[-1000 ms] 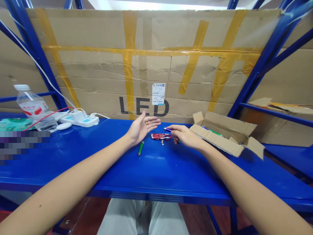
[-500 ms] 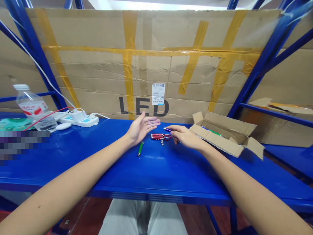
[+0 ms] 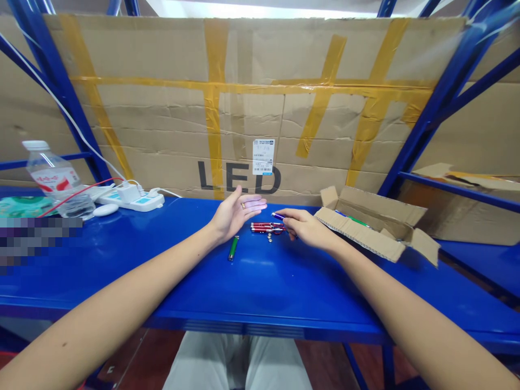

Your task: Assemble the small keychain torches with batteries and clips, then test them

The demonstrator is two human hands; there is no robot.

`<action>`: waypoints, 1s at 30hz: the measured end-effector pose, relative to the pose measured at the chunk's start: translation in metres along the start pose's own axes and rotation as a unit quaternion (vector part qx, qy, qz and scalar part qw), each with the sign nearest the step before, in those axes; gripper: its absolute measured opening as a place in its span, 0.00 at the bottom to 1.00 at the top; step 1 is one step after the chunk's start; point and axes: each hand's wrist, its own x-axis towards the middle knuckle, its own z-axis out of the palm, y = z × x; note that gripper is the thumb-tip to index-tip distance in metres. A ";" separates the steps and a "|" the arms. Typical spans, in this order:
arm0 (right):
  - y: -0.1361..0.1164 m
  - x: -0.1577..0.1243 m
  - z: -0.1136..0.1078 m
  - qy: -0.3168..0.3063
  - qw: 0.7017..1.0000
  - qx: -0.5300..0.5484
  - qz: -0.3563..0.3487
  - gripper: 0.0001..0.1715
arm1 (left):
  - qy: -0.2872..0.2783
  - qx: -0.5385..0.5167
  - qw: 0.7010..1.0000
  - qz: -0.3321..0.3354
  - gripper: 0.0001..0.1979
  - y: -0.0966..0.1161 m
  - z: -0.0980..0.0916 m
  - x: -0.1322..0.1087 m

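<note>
A slim purple metal tube point(image 3: 278, 216), like a small pocket torch, is pinched between the thumb and fingers of my right hand point(image 3: 303, 227). My left hand point(image 3: 235, 215) is held open above the table, palm turned toward the right hand, fingers stretched out and bare. Between and below the hands lie red metal torches point(image 3: 262, 227) of the same slim kind, side by side. Small silver discs point(image 3: 270, 237), like button cells, rest just in front of them. A green tube point(image 3: 233, 248) lies on the table below my left wrist.
On the right stands an open cardboard box point(image 3: 361, 233) with coloured tubes inside. A power strip point(image 3: 140, 199) with cables and a plastic bottle point(image 3: 57, 176) occupy the left of the blue table point(image 3: 260, 292). A large taped carton point(image 3: 170, 124) closes off the back.
</note>
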 end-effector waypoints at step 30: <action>-0.001 0.000 -0.004 0.067 0.994 -0.071 -0.051 0.22 | 0.006 -0.021 1.000 -0.020 0.32 -0.002 -0.001 0.000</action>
